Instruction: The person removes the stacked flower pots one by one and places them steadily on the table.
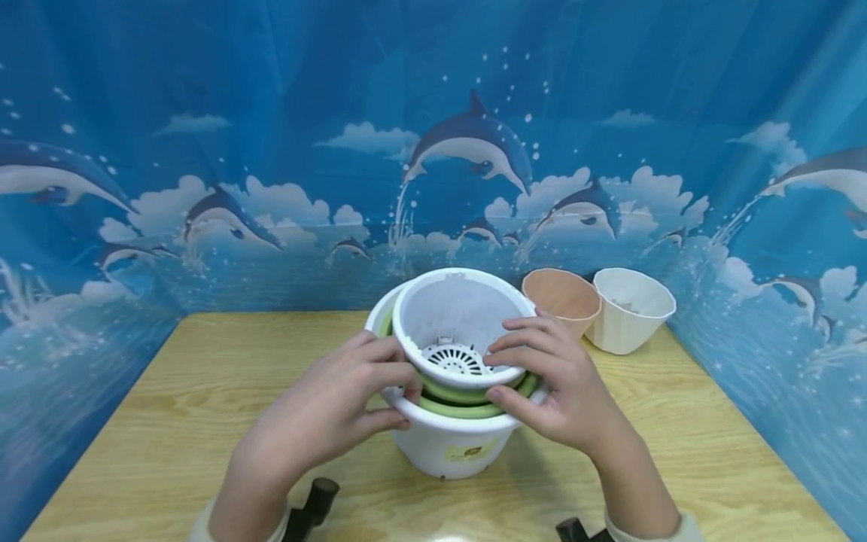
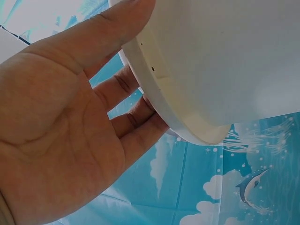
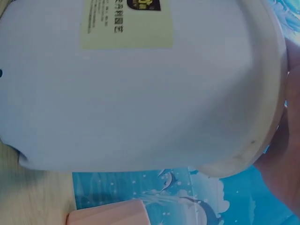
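A large white flower pot (image 1: 433, 452) stands on the table with a green pot (image 1: 455, 411) nested in it. On top, slightly tilted, sits a smaller white pot (image 1: 447, 309) with a slotted bottom. My left hand (image 1: 332, 399) grips the large pot's rim (image 2: 152, 101), thumb outside and fingers curled over the edge. On the opposite side, my right hand (image 1: 569, 384) holds the small white pot's rim, fingers reaching inside and thumb low near the green rim. The large pot's yellow label (image 3: 126, 28) faces the right wrist camera.
Behind the right hand, an orange pot (image 1: 558, 293) and a cream faceted pot (image 1: 630, 309) stand side by side near the table's back edge. A blue dolphin-print curtain (image 1: 305, 113) encloses the back and sides of the wooden table (image 1: 223, 376).
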Motion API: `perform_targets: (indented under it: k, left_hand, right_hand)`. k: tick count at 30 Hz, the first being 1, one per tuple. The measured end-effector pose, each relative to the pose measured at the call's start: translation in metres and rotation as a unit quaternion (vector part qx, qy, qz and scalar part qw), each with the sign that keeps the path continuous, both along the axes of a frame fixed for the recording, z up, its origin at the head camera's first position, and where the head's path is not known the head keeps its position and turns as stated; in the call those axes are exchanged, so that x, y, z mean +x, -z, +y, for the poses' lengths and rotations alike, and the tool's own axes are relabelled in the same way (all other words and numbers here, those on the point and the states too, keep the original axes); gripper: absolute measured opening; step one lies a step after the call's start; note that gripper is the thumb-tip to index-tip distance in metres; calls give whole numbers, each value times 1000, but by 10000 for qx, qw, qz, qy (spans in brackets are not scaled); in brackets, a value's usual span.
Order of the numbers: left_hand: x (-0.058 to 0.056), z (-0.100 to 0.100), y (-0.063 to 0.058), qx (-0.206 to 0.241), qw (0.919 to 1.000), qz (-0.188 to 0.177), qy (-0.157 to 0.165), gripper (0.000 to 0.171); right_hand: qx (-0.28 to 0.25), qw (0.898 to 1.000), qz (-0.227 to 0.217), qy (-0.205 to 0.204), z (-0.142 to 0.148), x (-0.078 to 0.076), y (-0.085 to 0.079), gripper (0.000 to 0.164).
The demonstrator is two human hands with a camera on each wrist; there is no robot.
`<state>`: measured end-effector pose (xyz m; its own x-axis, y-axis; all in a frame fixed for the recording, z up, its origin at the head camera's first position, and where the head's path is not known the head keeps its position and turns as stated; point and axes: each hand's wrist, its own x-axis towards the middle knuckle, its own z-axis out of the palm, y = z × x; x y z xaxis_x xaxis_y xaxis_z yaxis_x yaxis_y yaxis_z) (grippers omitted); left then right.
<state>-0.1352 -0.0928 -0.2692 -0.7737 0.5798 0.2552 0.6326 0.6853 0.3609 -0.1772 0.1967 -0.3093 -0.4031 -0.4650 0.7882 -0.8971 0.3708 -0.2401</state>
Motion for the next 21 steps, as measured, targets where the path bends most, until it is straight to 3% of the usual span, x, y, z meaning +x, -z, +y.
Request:
perform_targets:
  k: [8,21]
  left_hand:
    - [1,0,0,59,10000,-3,30,25]
    - [0,0,0,17,10000,-32,-1,26]
  right_hand:
    - [124,9998,163,63,-5,9,-6,21]
    - [334,9938,779,723,-19,20,-11,26]
